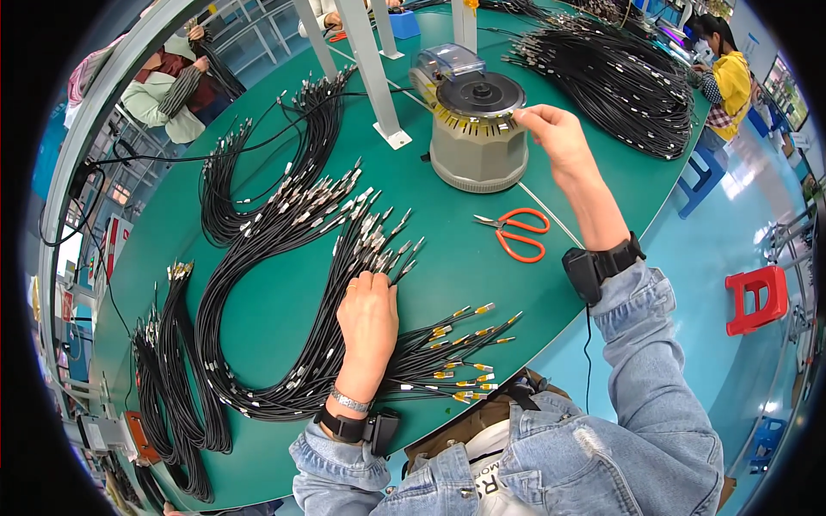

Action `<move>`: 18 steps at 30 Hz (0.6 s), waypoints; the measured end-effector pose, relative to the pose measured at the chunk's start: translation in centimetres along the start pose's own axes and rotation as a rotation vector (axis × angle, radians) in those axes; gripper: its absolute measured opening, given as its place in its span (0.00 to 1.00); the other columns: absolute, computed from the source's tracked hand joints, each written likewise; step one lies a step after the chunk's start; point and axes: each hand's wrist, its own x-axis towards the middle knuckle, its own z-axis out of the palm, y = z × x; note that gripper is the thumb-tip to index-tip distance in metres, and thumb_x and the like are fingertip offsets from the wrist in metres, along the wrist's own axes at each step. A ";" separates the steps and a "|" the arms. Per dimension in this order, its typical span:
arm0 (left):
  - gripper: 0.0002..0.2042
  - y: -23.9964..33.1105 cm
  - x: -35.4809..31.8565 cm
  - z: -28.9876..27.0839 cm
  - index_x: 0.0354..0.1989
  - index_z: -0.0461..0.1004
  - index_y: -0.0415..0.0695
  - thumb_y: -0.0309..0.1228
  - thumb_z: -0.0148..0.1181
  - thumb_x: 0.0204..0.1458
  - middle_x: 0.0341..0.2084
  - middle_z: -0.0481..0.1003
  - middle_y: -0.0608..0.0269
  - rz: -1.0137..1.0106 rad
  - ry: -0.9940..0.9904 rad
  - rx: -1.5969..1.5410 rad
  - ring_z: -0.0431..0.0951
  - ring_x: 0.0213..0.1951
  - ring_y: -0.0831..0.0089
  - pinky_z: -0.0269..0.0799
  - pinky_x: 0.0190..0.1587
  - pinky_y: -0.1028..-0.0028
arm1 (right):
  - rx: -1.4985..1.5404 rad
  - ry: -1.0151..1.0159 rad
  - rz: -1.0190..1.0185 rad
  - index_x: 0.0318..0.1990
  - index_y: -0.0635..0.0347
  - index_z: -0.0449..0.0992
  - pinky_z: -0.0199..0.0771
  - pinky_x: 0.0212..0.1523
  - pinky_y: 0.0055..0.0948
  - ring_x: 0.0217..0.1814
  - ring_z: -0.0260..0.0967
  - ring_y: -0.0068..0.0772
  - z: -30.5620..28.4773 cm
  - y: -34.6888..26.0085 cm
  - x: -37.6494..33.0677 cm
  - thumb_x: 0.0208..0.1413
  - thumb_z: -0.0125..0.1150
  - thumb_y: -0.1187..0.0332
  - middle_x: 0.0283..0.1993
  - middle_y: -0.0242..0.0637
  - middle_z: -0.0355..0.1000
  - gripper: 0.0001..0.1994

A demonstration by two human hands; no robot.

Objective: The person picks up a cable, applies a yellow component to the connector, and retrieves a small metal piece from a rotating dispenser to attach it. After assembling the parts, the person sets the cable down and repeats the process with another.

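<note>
My right hand (pixel 555 136) reaches out to a round label dispenser (pixel 478 155) with a grey faceted body and a black top. Its thumb and index finger pinch a small label at the dispenser's rim, where a row of yellow labels (pixel 469 125) sticks out. My left hand (pixel 368 318) is closed over black cables (pixel 331 297), close to their metal-tipped ends. Which cable its fingers grip is partly hidden under the hand. Cable ends with yellow labels (pixel 456 370) fan out to the right of my left wrist.
Orange-handled scissors (pixel 523 234) lie right of centre on the green table (pixel 447 284). More cable bundles (pixel 176 370) lie at left, with a big pile (pixel 615 86) at the far right. A metal frame post (pixel 370 77) stands behind. Other people work around, and a red stool (pixel 757 299) stands on the floor.
</note>
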 end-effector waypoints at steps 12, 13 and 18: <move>0.06 1.9 0.7 -1.6 0.30 0.70 0.37 0.24 0.59 0.46 0.22 0.72 0.58 -0.310 -0.081 -0.623 0.73 0.23 0.67 0.69 0.28 0.74 | 0.577 -0.294 0.050 0.32 0.64 0.68 0.62 0.37 0.23 0.33 0.60 0.22 2.5 -2.3 -10.3 0.55 0.54 0.72 0.30 0.31 0.65 0.05; 0.06 2.2 0.8 -1.8 0.30 0.70 0.37 0.24 0.59 0.46 0.22 0.72 0.58 -0.310 -0.082 -0.622 0.73 0.23 0.67 0.69 0.28 0.74 | 0.558 -0.305 0.086 0.31 0.64 0.68 0.62 0.37 0.22 0.33 0.61 0.22 3.0 -2.0 -11.7 0.55 0.54 0.72 0.30 0.31 0.65 0.05; 0.07 3.7 1.5 -2.8 0.36 0.73 0.37 0.24 0.59 0.48 0.21 0.72 0.61 -0.193 -0.097 -0.852 0.69 0.21 0.75 0.64 0.24 0.77 | 0.509 -0.275 0.190 0.31 0.63 0.69 0.62 0.37 0.21 0.34 0.61 0.20 4.4 0.0 -17.1 0.54 0.55 0.73 0.31 0.30 0.66 0.04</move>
